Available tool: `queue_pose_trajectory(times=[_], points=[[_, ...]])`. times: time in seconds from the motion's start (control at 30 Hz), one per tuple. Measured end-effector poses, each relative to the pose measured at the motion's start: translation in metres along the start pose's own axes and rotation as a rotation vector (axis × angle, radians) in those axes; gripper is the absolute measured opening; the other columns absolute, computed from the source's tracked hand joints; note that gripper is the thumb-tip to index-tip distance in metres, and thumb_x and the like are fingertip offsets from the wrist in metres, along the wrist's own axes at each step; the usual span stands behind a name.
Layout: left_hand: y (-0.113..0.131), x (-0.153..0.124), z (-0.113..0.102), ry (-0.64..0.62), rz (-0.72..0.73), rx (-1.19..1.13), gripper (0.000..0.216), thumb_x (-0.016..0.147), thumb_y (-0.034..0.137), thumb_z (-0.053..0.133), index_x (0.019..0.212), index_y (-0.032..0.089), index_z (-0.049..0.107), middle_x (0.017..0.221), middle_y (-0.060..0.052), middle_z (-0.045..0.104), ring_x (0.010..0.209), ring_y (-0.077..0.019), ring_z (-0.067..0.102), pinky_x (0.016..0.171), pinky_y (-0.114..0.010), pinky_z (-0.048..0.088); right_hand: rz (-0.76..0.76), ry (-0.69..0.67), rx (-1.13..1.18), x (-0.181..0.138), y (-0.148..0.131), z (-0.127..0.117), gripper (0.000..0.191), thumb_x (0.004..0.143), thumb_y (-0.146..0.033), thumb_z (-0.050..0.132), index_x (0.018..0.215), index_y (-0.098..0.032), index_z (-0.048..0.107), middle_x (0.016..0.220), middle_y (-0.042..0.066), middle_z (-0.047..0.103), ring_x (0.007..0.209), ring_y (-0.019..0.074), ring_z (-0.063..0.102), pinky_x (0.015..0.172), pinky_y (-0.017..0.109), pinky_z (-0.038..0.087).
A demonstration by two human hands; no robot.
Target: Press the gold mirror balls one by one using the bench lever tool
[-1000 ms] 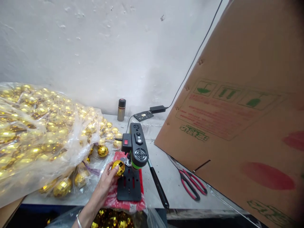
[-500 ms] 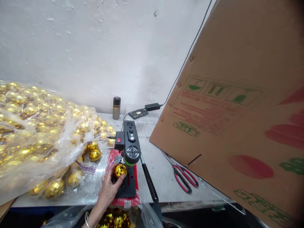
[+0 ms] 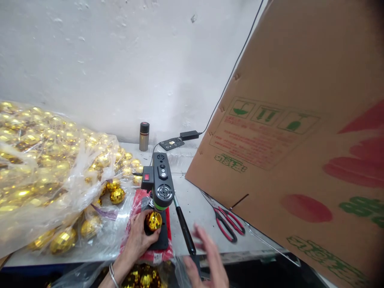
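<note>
My left hand grips a gold mirror ball and holds it on the black base plate under the head of a small black bench drill. My right hand has come in from the lower edge. Its fingers are spread and blurred, and it sits just right of the drill's black lever handle, holding nothing.
A clear plastic bag full of gold balls fills the left of the table, with loose balls beside it. Red scissors lie right of the drill. A big cardboard box leans at the right. A small bottle and power adapter stand by the wall.
My left hand moved the gold ball down onto the plate beneath the drill head. My right hand has entered the view near the lever handle.
</note>
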State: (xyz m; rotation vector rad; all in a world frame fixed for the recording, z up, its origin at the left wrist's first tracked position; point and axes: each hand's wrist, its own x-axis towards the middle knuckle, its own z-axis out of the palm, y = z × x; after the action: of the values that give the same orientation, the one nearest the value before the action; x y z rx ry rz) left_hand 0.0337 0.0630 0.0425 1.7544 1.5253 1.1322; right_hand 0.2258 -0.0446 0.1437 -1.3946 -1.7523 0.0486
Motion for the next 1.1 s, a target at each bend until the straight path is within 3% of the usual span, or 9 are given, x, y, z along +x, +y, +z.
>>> queue_pose_trajectory(times=[0.07, 0.13, 0.17, 0.23, 0.33, 0.47, 0.67, 0.87, 1.1], points=[[-0.001, 0.000, 0.001, 0.006, -0.015, -0.010, 0.046, 0.072, 0.036, 0.074, 0.115, 0.021, 0.073, 0.114, -0.012, 0.078, 0.112, -0.0367, 0.069, 0.100, -0.056, 0.055, -0.197, 0.277, -0.023, 0.038, -0.001, 0.000, 0.062, 0.103, -0.048, 0.062, 0.155, -0.019, 0.047, 0.136, 0.021, 0.066, 0.121, 0.0324, 0.070, 0.087, 0.046, 0.065], [-0.001, -0.001, 0.002, 0.003, -0.026, -0.021, 0.048, 0.071, 0.038, 0.076, 0.116, 0.020, 0.073, 0.114, -0.012, 0.078, 0.110, -0.0372, 0.069, 0.100, -0.058, 0.055, -0.446, 0.299, 0.012, 0.074, -0.008, 0.004, 0.051, 0.104, -0.053, 0.058, 0.143, -0.019, 0.056, 0.119, 0.017, 0.073, 0.105, 0.0270, 0.075, 0.080, 0.040, 0.064], [0.000, -0.001, 0.002, 0.002, -0.031, -0.027, 0.048, 0.071, 0.038, 0.076, 0.115, 0.020, 0.073, 0.113, -0.013, 0.078, 0.109, -0.0373, 0.069, 0.099, -0.058, 0.056, -0.490, 0.275, 0.066, 0.087, -0.012, 0.008, 0.041, 0.106, -0.052, 0.054, 0.130, -0.019, 0.062, 0.107, 0.014, 0.075, 0.094, 0.0237, 0.076, 0.074, 0.036, 0.062], [0.001, 0.000, 0.002, 0.003, -0.038, -0.036, 0.048, 0.069, 0.037, 0.077, 0.114, 0.019, 0.074, 0.109, -0.013, 0.078, 0.106, -0.0372, 0.070, 0.098, -0.058, 0.056, -0.471, 0.248, 0.178, 0.103, -0.018, 0.020, 0.023, 0.110, -0.034, 0.048, 0.100, -0.021, 0.063, 0.084, 0.005, 0.072, 0.071, 0.0159, 0.070, 0.063, 0.029, 0.055], [0.003, 0.000, 0.002, 0.001, -0.040, -0.041, 0.048, 0.067, 0.036, 0.078, 0.112, 0.020, 0.075, 0.106, -0.012, 0.078, 0.104, -0.0367, 0.071, 0.097, -0.057, 0.057, -0.417, 0.346, 0.264, 0.099, -0.017, 0.042, 0.031, 0.106, -0.016, 0.040, 0.079, -0.024, 0.052, 0.069, -0.002, 0.059, 0.055, 0.0114, 0.053, 0.054, 0.026, 0.043], [0.005, 0.000, 0.001, -0.004, -0.049, -0.049, 0.047, 0.068, 0.036, 0.078, 0.113, 0.021, 0.075, 0.107, -0.012, 0.078, 0.104, -0.0360, 0.072, 0.097, -0.055, 0.058, -0.386, 0.422, 0.274, 0.081, -0.010, 0.062, 0.031, 0.104, -0.012, 0.035, 0.079, -0.024, 0.049, 0.071, -0.002, 0.055, 0.058, 0.0121, 0.048, 0.057, 0.027, 0.042], [0.007, -0.001, 0.002, 0.001, -0.062, -0.046, 0.046, 0.068, 0.035, 0.077, 0.111, 0.022, 0.076, 0.107, -0.012, 0.079, 0.104, -0.0362, 0.072, 0.096, -0.056, 0.058, -0.271, 0.456, 0.300, 0.072, -0.015, 0.070, 0.033, 0.105, -0.011, 0.034, 0.078, -0.024, 0.049, 0.070, -0.003, 0.052, 0.061, 0.0122, 0.050, 0.062, 0.028, 0.043], [0.007, -0.001, 0.002, 0.000, -0.047, -0.047, 0.046, 0.068, 0.033, 0.078, 0.113, 0.022, 0.076, 0.108, -0.012, 0.079, 0.104, -0.0356, 0.073, 0.095, -0.055, 0.060, -0.207, 0.466, 0.279, 0.063, -0.011, 0.078, 0.034, 0.106, -0.012, 0.035, 0.079, -0.024, 0.051, 0.073, -0.004, 0.056, 0.064, 0.0124, 0.053, 0.084, 0.032, 0.051], [0.006, -0.002, 0.003, 0.002, -0.034, -0.021, 0.045, 0.069, 0.031, 0.078, 0.113, 0.020, 0.076, 0.108, -0.014, 0.079, 0.105, -0.0363, 0.073, 0.095, -0.055, 0.060, -0.190, 0.481, 0.307, 0.062, -0.012, 0.080, 0.037, 0.108, -0.012, 0.033, 0.075, -0.024, 0.046, 0.072, -0.004, 0.053, 0.064, 0.0114, 0.051, 0.079, 0.029, 0.049]])
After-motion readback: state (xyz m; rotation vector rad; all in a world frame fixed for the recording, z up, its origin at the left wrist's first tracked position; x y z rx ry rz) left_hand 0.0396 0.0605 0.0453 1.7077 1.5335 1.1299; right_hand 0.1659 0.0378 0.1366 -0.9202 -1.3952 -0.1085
